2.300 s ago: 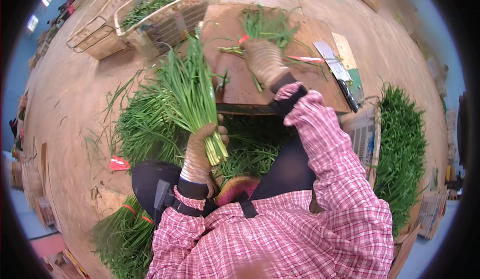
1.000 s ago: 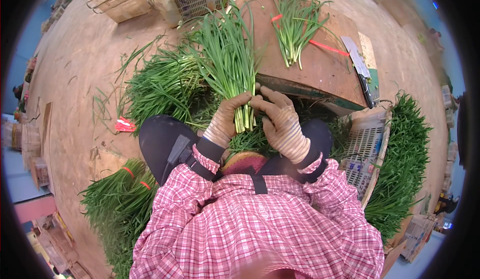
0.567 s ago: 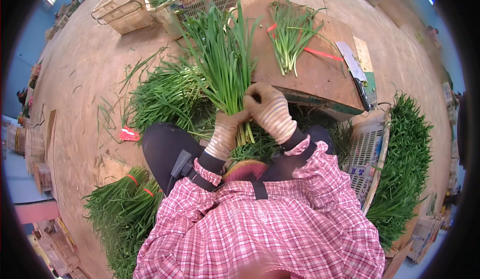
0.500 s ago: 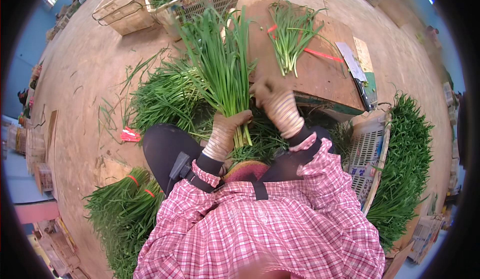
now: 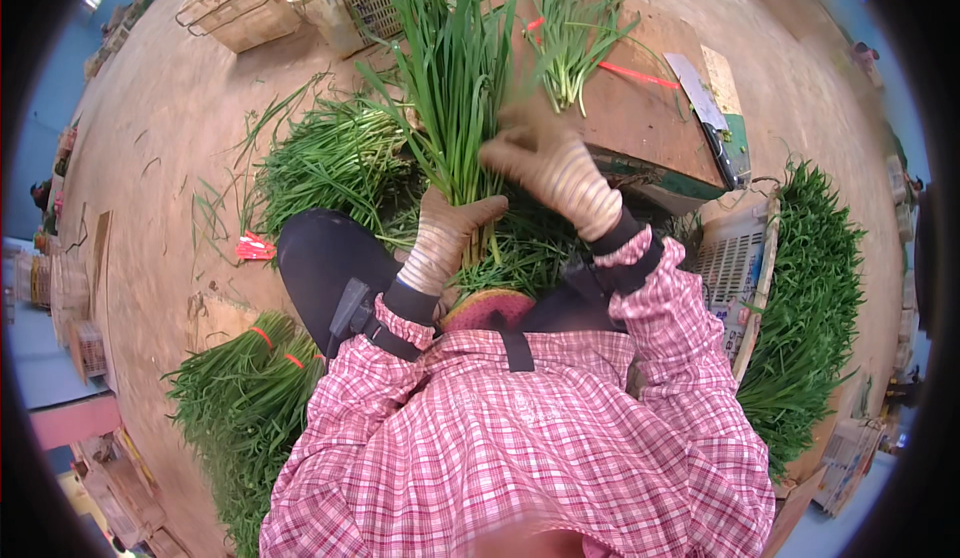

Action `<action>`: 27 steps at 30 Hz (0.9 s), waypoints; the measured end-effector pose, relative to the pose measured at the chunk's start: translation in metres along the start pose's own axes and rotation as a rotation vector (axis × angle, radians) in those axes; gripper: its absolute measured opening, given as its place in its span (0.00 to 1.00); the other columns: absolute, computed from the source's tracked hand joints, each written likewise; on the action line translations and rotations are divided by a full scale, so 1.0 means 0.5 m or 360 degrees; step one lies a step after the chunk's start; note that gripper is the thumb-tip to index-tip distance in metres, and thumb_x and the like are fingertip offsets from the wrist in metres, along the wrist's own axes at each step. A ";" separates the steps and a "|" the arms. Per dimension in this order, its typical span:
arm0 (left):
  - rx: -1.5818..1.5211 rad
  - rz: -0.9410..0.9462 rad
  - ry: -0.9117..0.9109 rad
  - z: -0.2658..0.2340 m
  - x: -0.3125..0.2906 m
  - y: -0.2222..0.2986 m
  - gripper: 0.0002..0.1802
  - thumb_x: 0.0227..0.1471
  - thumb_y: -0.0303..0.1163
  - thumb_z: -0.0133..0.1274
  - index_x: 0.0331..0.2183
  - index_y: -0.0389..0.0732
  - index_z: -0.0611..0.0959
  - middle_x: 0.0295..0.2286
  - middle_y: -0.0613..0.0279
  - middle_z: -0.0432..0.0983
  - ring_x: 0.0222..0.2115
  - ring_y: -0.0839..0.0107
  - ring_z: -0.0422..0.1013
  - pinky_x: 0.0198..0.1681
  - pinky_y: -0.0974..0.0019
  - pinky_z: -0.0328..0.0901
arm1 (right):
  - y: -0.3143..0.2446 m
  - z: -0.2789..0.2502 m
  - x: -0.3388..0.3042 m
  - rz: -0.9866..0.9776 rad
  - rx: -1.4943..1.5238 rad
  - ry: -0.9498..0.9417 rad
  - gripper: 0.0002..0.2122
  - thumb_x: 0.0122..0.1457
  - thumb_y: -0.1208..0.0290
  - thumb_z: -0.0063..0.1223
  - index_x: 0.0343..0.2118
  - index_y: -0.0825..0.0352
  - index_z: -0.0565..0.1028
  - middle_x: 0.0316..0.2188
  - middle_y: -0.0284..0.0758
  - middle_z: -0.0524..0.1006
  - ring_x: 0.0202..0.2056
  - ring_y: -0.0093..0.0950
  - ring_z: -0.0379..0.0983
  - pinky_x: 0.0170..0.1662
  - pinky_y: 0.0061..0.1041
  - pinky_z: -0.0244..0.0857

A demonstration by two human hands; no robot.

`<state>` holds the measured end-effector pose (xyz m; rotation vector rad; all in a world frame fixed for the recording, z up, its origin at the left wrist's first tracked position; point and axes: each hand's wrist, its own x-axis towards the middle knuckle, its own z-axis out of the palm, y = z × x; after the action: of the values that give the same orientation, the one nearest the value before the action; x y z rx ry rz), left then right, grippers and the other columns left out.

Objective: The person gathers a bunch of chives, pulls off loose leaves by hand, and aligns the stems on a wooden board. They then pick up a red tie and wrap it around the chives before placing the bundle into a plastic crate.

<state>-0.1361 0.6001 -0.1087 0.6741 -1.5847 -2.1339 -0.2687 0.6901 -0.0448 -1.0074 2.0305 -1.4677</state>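
My gloved left hand (image 5: 450,233) is closed round the lower stalks of an upright bunch of garlic chives (image 5: 455,98), whose green leaves fan out upward. Just right of the bunch is my gloved right hand (image 5: 555,168), its thumb apart from the fingers and pointing at the stalks. Motion smears its fingertips, and whether they touch the leaves is unclear. A smaller bunch of chives (image 5: 570,48) lies on the wooden board (image 5: 640,113) ahead, by a red tie (image 5: 640,75). Loose chives (image 5: 335,163) are heaped to the left of the held bunch.
On the board's right edge lies a knife with a black handle (image 5: 719,153). Tied chive bundles (image 5: 250,388) rest at my left, near red strips (image 5: 255,246). More chives (image 5: 810,308) fill a white crate (image 5: 730,268) at my right. Plastic crates (image 5: 240,13) stand at the far left.
My right hand has gone from a curled shape to one with the thumb spread, closer to the held bunch. The view has shifted slightly; my left hand keeps its hold.
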 end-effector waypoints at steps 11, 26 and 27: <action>-0.0179 -0.0157 -0.0082 -0.001 -0.017 0.025 0.20 0.40 0.21 0.62 0.40 0.34 0.77 0.29 0.63 0.76 0.27 0.74 0.73 0.30 0.72 0.68 | 0.032 -0.060 -0.050 0.0130 0.0818 0.0152 0.09 0.62 0.73 0.48 0.41 0.70 0.74 0.22 0.28 0.76 0.23 0.16 0.69 0.27 0.14 0.61; 0.0305 -0.0058 -0.0145 -0.010 -0.048 0.078 0.19 0.37 0.20 0.61 0.37 0.34 0.79 0.29 0.65 0.77 0.27 0.76 0.71 0.33 0.72 0.67 | 0.024 -0.281 -0.062 -0.0931 -0.1917 0.0789 0.07 0.58 0.67 0.52 0.34 0.62 0.78 0.23 0.32 0.75 0.24 0.32 0.72 0.28 0.30 0.64; 0.0376 -0.0026 -0.0172 -0.009 -0.045 0.077 0.19 0.38 0.21 0.61 0.37 0.34 0.79 0.29 0.65 0.77 0.28 0.76 0.71 0.33 0.72 0.67 | 0.021 -0.280 -0.057 -0.0932 -0.1920 0.0794 0.07 0.58 0.67 0.52 0.34 0.62 0.78 0.23 0.32 0.75 0.24 0.32 0.72 0.28 0.30 0.64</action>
<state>-0.1145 0.5989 -0.0697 0.6553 -1.9164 -2.0442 -0.3526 0.8002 -0.0086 -1.9346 3.2796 -0.5606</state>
